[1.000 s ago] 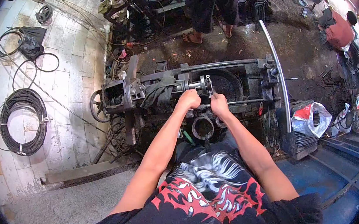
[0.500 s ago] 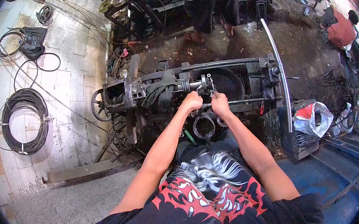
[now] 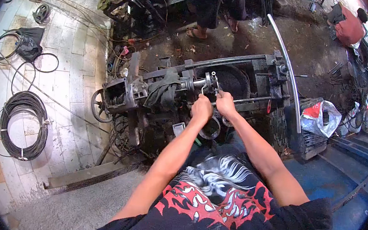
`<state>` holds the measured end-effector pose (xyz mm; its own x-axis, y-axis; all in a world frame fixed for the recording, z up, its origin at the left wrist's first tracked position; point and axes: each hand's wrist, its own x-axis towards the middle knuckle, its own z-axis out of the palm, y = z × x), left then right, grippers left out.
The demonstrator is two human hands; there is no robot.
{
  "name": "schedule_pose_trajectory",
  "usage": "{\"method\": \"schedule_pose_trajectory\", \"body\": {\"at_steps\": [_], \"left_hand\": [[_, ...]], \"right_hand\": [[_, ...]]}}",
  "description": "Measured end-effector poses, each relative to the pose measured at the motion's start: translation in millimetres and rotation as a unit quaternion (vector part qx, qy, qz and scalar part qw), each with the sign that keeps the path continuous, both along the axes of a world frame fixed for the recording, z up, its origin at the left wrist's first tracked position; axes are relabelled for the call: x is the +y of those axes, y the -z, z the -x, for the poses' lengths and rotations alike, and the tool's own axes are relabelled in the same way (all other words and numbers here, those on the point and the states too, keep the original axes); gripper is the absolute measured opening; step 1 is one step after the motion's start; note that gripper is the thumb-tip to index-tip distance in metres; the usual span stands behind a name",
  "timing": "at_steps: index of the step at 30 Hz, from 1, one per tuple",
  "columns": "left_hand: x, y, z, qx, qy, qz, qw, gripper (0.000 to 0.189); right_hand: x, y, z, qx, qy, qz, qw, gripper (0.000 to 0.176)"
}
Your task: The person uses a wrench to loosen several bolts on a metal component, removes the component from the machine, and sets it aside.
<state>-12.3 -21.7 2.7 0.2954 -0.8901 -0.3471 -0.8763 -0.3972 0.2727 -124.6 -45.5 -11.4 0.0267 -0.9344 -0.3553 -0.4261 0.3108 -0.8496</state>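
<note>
A long greasy metal machine [image 3: 248, 98] with two rails lies across in front of me. Near its middle is a bright round spindle head [image 3: 209, 79]. My left hand [image 3: 202, 109] is closed around a thin bent metal bar [image 3: 202, 90], whose upper end points toward the head. Just right of it, my right hand [image 3: 225, 104] is closed by the head's lower right side; what its fingers hold is mostly hidden. A dark grey rag [image 3: 164, 90] drapes over the machine left of the head. Below the hands is a metal ring [image 3: 211, 129], partly covered by my left hand.
A handwheel [image 3: 102, 106] sits at the machine's left end. At right, a long curved metal tube [image 3: 287, 72] leans across, near a plastic bag [image 3: 322, 118]. A coil of black cable [image 3: 23, 125] lies on the tiles. One person [image 3: 213, 6] stands beyond; another [image 3: 350, 27] crouches far right.
My left hand has moved slightly right and down, and the bent bar now shows above it. My right hand stays nearly in place. A pale tray-like object now shows beside my left forearm.
</note>
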Motion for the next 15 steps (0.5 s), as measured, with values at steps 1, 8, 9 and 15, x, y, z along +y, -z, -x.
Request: {"method": "schedule_pose_trajectory", "body": {"at_steps": [1, 8, 9, 15], "left_hand": [[11, 2, 3, -0.003, 0.026, 0.015, 1.0, 0.025], [19, 19, 3, -0.006, -0.009, 0.003, 1.0, 0.032], [20, 17, 3, -0.003, -0.009, 0.007, 1.0, 0.033], [19, 20, -10, 0.112, -0.181, 0.057, 0.975, 0.03]], "right_hand": [[0, -7, 1, 0.002, 0.0, -0.003, 1.0, 0.029], [-3, -2, 3, 0.005, -0.02, -0.038, 0.999, 0.031], [-2, 0, 1, 0.03, -0.021, -0.004, 0.999, 0.03], [-2, -3, 5, -0.007, -0.024, -0.045, 0.999, 0.029]]}}
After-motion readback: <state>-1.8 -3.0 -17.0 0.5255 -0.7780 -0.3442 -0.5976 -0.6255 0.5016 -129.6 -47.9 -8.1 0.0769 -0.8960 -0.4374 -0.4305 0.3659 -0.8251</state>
